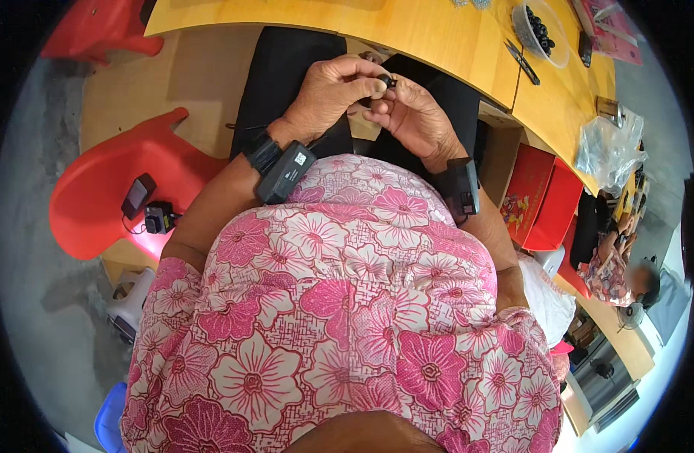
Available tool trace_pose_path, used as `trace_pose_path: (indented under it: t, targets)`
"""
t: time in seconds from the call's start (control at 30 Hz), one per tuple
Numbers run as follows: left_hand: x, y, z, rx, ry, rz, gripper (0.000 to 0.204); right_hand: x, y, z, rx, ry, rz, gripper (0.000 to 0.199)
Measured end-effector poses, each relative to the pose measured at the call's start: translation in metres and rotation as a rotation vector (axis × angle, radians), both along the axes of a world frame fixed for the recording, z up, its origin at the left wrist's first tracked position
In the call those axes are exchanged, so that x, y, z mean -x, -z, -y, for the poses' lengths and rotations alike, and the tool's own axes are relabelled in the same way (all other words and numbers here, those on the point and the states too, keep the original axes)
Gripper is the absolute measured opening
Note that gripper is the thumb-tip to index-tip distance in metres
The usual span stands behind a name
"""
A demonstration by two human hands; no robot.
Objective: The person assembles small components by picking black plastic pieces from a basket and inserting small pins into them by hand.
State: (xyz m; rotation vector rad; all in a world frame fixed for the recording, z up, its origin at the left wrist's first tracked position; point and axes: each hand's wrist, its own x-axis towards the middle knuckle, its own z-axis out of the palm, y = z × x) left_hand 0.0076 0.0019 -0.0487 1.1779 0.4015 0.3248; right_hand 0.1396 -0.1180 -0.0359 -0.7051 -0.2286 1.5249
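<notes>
The left hand (335, 89) grips the black piece (388, 80) from its left; the right hand (417, 119) pinches it from the right. Its long axis is unclear.

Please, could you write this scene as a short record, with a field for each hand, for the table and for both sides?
Left hand: grip closed on a small black part
Right hand: fingertips at the same part; whether they pinch it is unclear
Table: yellow wood; clear bowl of black pieces, slim dark tool beside it, clear plastic bag near the edge
Left side: red chair bearing a small black device
Right side: red box
</notes>
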Motion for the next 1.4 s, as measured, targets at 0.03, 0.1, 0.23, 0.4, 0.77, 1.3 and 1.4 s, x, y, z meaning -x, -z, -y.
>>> trace_pose_path:
  t: [0.03,0.1,0.23,0.4,0.77,1.3,1.4]
  targets:
    - [-0.001,-0.001,0.000,-0.018,-0.016,0.019,0.015,0.000,0.000,0.000,0.000,0.004,-0.002,0.026]
    - [-0.002,0.000,0.000,-0.060,-0.023,0.016,0.015,-0.001,0.001,0.001,0.001,-0.018,-0.012,0.028]
    - [-0.002,0.001,0.001,-0.108,-0.054,0.054,0.015,-0.003,0.004,0.002,0.001,-0.023,-0.020,0.028]
    - [-0.003,0.001,0.001,-0.078,-0.046,0.057,0.016,-0.003,0.004,0.002,0.008,-0.019,-0.045,0.028]
    - [-0.004,0.000,0.002,-0.070,-0.041,0.012,0.019,-0.005,0.006,0.000,0.000,0.017,0.116,0.025]
    - [-0.005,0.002,0.002,-0.121,0.142,0.133,0.049,0.001,-0.005,0.000,-0.030,0.203,1.330,0.025]
    - [-0.004,0.004,0.001,-0.138,0.137,0.117,0.048,0.003,-0.012,-0.002,-0.037,0.200,1.416,0.027]
